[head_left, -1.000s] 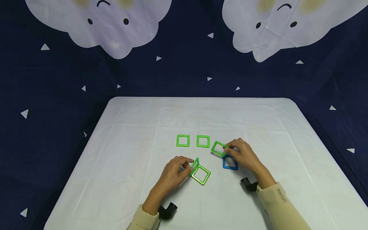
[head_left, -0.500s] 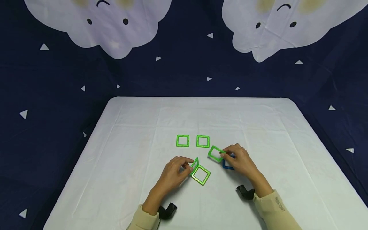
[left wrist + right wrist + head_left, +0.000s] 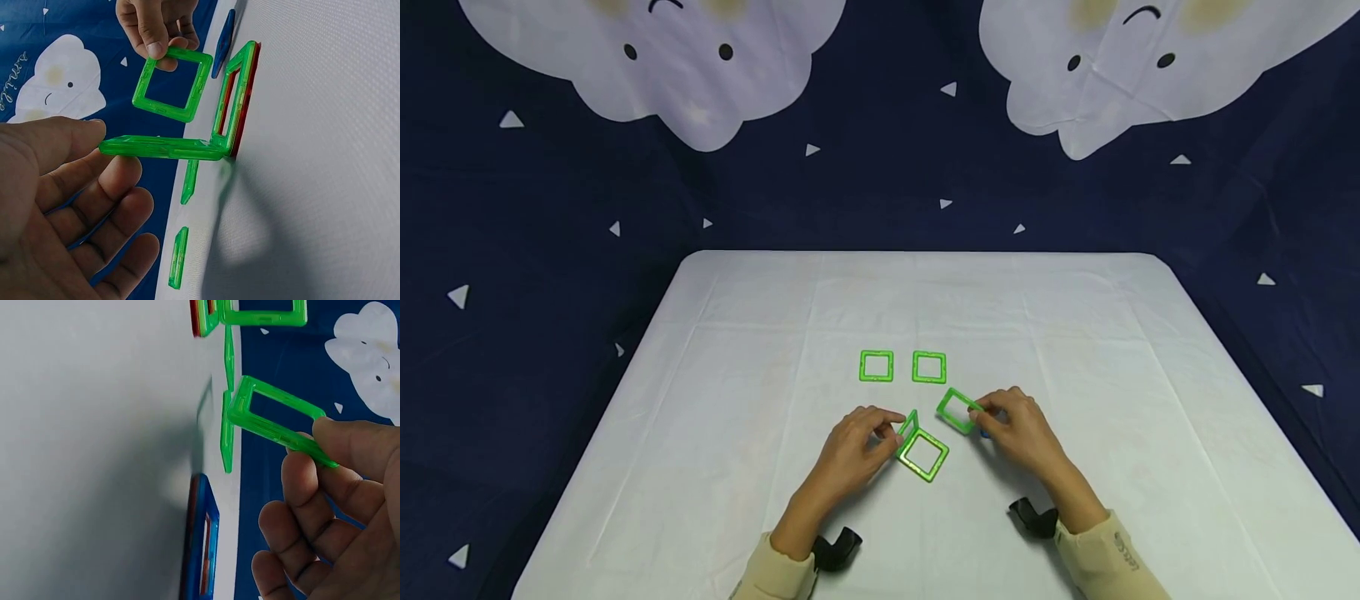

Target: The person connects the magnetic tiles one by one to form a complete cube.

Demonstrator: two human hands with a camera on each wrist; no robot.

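My left hand point(image 3: 853, 450) pinches a green square magnetic tile point(image 3: 162, 147) between thumb and fingers. That tile stands up along one edge of a flat green tile point(image 3: 914, 469), which has a red layer point(image 3: 249, 103) under it in the left wrist view. My right hand point(image 3: 1018, 429) pinches another green magnetic tile point(image 3: 275, 430) by one side, tilted and raised off the table, a short gap from the standing one. Below the right hand lies a blue tile point(image 3: 197, 506) with a red layer beneath; the hand hides most of it in the head view.
Two more green tiles, one on the left point(image 3: 876, 379) and one on the right point(image 3: 929, 381), lie flat and apart farther back on the white table point(image 3: 737, 375). Black camera mounts point(image 3: 837, 552) stick out from both wrists. A dark blue cloud-print cloth point(image 3: 880, 200) hangs behind.
My right hand has come left and nearer with its green tile, closing in on the standing tile and covering more of the blue one. The left hand holds still.
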